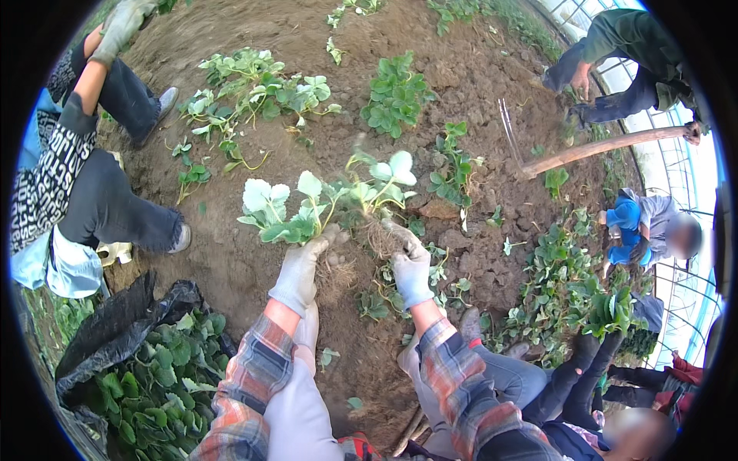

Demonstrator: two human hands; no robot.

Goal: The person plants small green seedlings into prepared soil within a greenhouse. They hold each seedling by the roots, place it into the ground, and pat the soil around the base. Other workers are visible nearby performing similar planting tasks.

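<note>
My left hand [300, 265], in a soiled pale glove, is closed around the base of a leafy strawberry plant [291, 216]. Its leaves fan out to the upper left, and fine roots [337, 275] hang by the palm. Opposite it, my right hand [411, 262], gloved too, grips a second strawberry plant [380, 187] near its brown root tangle [377, 239]. This plant's leaves are slightly blurred and partly overlap the first one's. Both plants are held above bare soil [253, 265]; loose strawberry leaves [375, 305] lie just below my right hand.
A black plastic bag [104, 340] full of strawberry plants stands at lower left. Plant clumps [248, 86] lie ahead. On the right, a person holds a wooden-handled fork hoe [599, 152] with its tines over the soil. Other people crouch along both sides, beside a plant pile [548, 282].
</note>
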